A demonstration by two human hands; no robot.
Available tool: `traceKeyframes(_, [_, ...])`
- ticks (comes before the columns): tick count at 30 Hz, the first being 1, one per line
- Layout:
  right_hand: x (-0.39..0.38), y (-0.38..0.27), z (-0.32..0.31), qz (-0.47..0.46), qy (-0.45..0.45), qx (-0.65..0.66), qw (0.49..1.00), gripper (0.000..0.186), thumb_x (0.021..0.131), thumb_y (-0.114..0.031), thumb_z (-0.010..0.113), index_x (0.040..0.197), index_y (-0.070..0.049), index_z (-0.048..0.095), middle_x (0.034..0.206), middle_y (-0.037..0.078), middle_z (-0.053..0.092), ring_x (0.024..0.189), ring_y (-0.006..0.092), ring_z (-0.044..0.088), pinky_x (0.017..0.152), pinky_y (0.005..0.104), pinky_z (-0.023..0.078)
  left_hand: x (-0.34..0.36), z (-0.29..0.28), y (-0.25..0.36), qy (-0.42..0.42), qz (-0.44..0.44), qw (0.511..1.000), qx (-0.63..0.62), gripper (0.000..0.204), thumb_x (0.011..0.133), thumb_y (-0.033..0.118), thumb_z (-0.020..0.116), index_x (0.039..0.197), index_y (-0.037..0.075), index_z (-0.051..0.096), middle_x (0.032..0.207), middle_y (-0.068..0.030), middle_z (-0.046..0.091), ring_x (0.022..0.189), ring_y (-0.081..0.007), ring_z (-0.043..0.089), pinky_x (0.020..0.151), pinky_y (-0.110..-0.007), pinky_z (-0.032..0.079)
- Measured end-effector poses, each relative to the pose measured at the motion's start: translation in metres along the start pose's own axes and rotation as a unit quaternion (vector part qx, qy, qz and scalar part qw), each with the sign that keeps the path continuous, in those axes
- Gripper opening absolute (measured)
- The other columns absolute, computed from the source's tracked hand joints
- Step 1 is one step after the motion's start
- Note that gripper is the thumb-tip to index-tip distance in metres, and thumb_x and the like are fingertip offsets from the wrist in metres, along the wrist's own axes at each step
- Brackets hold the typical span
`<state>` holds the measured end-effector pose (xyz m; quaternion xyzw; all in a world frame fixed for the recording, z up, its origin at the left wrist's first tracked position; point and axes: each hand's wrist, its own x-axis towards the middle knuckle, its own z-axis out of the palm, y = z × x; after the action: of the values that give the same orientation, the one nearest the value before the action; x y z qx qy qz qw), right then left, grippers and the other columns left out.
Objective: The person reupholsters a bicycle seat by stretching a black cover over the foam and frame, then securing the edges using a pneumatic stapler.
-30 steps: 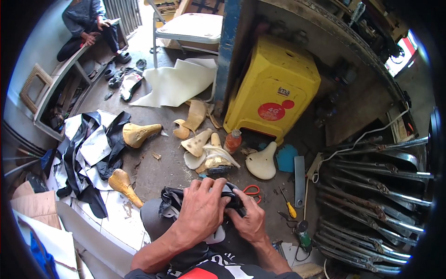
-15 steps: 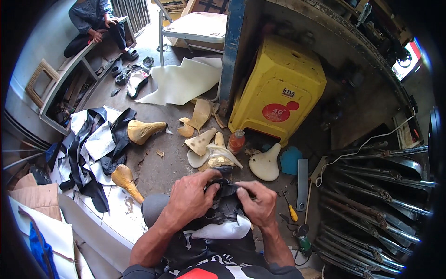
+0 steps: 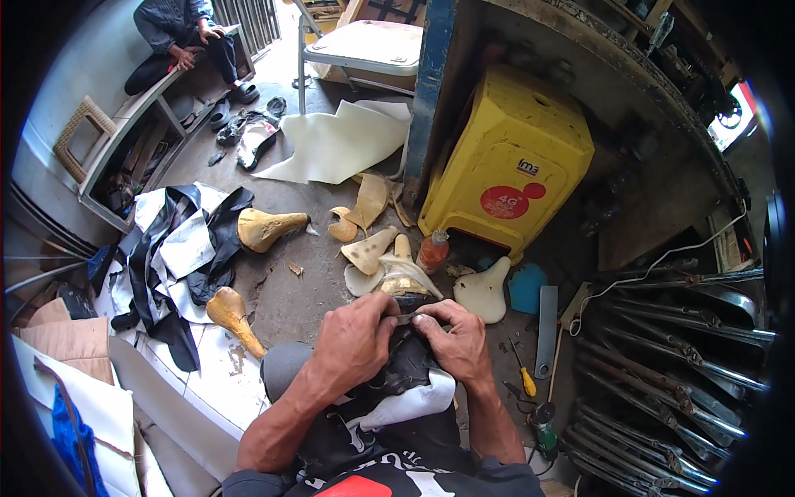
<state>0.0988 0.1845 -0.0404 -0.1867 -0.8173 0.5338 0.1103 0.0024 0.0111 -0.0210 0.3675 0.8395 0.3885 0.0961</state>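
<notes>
My left hand [image 3: 352,338] and my right hand [image 3: 455,338] are close together above my lap. Both pinch the edge of a piece of black sheet material [image 3: 404,361], perhaps leather or vinyl. Its white side [image 3: 416,399] shows in a fold nearer my body. The fingertips partly hide the edge they grip. Just beyond my hands lies a stack of cream and yellow saddle-shaped pieces [image 3: 407,269]. A bottle of orange-red liquid [image 3: 432,252] stands beside the stack, and a cream bicycle saddle pad [image 3: 484,291] lies to its right.
Two yellowish saddle pads [image 3: 263,229] [image 3: 228,315] and black-and-white scraps [image 3: 186,248] lie left. A yellow plastic stool [image 3: 522,157] stands ahead. At right are a yellow-handled screwdriver [image 3: 527,381], a grey flat bar [image 3: 546,331] and stacked metal tubes [image 3: 671,373]. Another person [image 3: 186,41] sits far left.
My hands have come closer together along the black material's edge, the right one moving up and inward. The whole view has shifted slightly.
</notes>
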Motion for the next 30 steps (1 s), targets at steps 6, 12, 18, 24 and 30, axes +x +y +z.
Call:
traceKeyframes(6, [0.005,0.003,0.003,0.011,-0.022,-0.012,1.000,0.023,0.095,-0.020,0.075,0.106,-0.001,0.080,0.098,0.014,0.078,0.087,0.0254,0.076,0.077,0.0358,0.057,-0.001,0.001,0.004,0.006,-0.058,0.998,0.028,0.011,0.097,0.005,0.066,0.108,0.002,0.063,0.091,-0.0210,0.074,0.090,-0.0436,0.073,0.079,-0.050,0.056])
traceKeyframes(12, [0.005,0.006,0.005,0.020,-0.027,-0.006,0.999,0.023,0.095,-0.020,0.074,0.106,-0.001,0.080,0.099,0.014,0.078,0.087,0.0248,0.076,0.076,0.0360,0.057,-0.003,0.001,0.003,0.011,-0.069,0.998,0.006,0.012,0.098,0.007,0.066,0.108,0.002,0.063,0.094,-0.0225,0.075,0.091,-0.0447,0.073,0.080,-0.051,0.056])
traceKeyframes(18, [0.006,0.000,0.005,0.039,-0.040,-0.001,0.998,0.022,0.094,-0.014,0.075,0.106,0.004,0.079,0.095,0.011,0.076,0.087,0.0170,0.073,0.078,0.0313,0.055,-0.004,0.004,-0.002,0.030,-0.069,0.997,-0.006,0.010,0.100,0.009,0.065,0.107,0.003,0.063,0.092,-0.0228,0.075,0.089,-0.0456,0.073,0.080,-0.051,0.055])
traceKeyframes(24, [0.002,0.003,-0.003,0.010,-0.030,-0.012,0.999,0.020,0.095,-0.013,0.073,0.109,0.002,0.078,0.095,0.012,0.075,0.088,0.0199,0.073,0.079,0.0336,0.056,-0.027,-0.011,0.020,-0.035,-0.024,0.991,-0.125,0.054,0.096,0.029,0.075,0.137,0.001,0.053,0.125,-0.0286,0.064,0.111,-0.0487,0.067,0.096,-0.053,0.054])
traceKeyframes(30, [-0.024,-0.018,0.000,-0.157,0.018,-0.118,0.980,0.020,0.088,-0.003,0.077,0.108,-0.004,0.078,0.102,0.012,0.073,0.092,0.0318,0.071,0.085,0.0415,0.057,-0.048,0.023,0.018,0.034,0.010,0.994,-0.100,0.066,0.086,0.011,0.076,0.145,0.001,0.049,0.130,-0.0259,0.060,0.119,-0.0457,0.063,0.103,-0.050,0.053])
